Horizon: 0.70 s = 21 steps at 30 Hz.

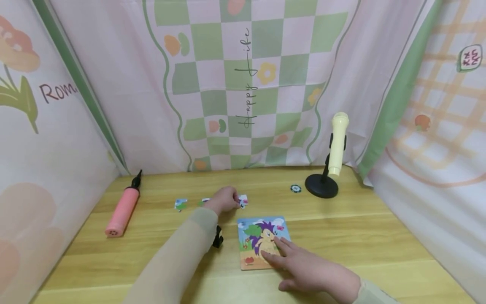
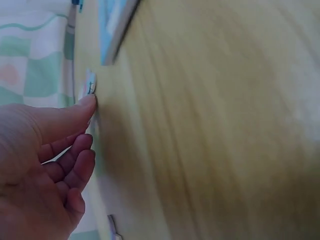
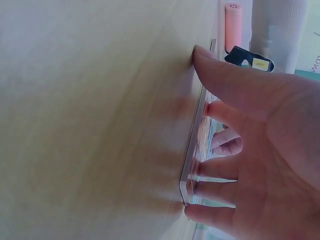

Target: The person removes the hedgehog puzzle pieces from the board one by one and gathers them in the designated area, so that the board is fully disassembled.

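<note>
A square jigsaw puzzle with a purple-spined hedgehog picture lies flat on the wooden table. Spread, nearly straight fingers of my right hand rest on its lower right part; in the right wrist view that hand reaches over the board's edge. Beyond the board, my left hand has thumb and fingers at a small puzzle piece, seeming to pinch it. The left wrist view shows the thumb of this hand against the piece; the index fingertip is hidden. Another piece is partly covered by the left hand.
A loose puzzle piece lies further left. At the left edge is a pink hand pump with a black nozzle. Back right, a cream microphone stands on a black base, beside a small round chip. Printed curtains enclose the table.
</note>
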Each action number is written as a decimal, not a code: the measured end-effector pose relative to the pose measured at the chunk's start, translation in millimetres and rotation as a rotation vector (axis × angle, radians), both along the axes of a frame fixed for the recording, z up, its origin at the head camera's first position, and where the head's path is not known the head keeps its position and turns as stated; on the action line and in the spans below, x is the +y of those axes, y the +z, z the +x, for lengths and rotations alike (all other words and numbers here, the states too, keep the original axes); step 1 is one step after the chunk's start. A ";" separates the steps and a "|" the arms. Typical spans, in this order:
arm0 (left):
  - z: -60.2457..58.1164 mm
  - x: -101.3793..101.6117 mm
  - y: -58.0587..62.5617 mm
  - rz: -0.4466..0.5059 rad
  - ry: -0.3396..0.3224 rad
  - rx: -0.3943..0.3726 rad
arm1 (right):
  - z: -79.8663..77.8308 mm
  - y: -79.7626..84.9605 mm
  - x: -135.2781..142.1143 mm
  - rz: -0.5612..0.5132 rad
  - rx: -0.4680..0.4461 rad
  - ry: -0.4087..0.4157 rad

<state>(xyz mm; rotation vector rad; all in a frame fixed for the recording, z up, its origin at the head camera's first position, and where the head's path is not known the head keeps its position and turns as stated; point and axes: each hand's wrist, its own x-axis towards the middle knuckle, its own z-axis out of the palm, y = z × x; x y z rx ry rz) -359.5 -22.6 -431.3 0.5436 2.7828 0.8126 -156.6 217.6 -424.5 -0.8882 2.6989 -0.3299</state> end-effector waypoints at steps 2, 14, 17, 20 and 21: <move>-0.9 -0.3 -2.1 -0.006 0.016 -0.012 | 0.2 0.0 -0.2 0.001 0.001 0.001; 48.9 6.6 7.5 0.031 -0.187 -0.011 | -0.9 1.0 0.6 -0.009 -0.025 -0.001; 68.0 9.2 8.4 0.014 -0.245 -0.041 | -0.9 1.4 0.4 -0.010 -0.023 -0.004; 79.4 11.0 5.5 -0.005 -0.250 -0.076 | -0.9 1.5 0.1 -0.012 -0.021 -0.004; 81.7 11.3 4.2 -0.010 -0.245 -0.084 | -0.9 1.4 0.0 -0.013 -0.023 -0.004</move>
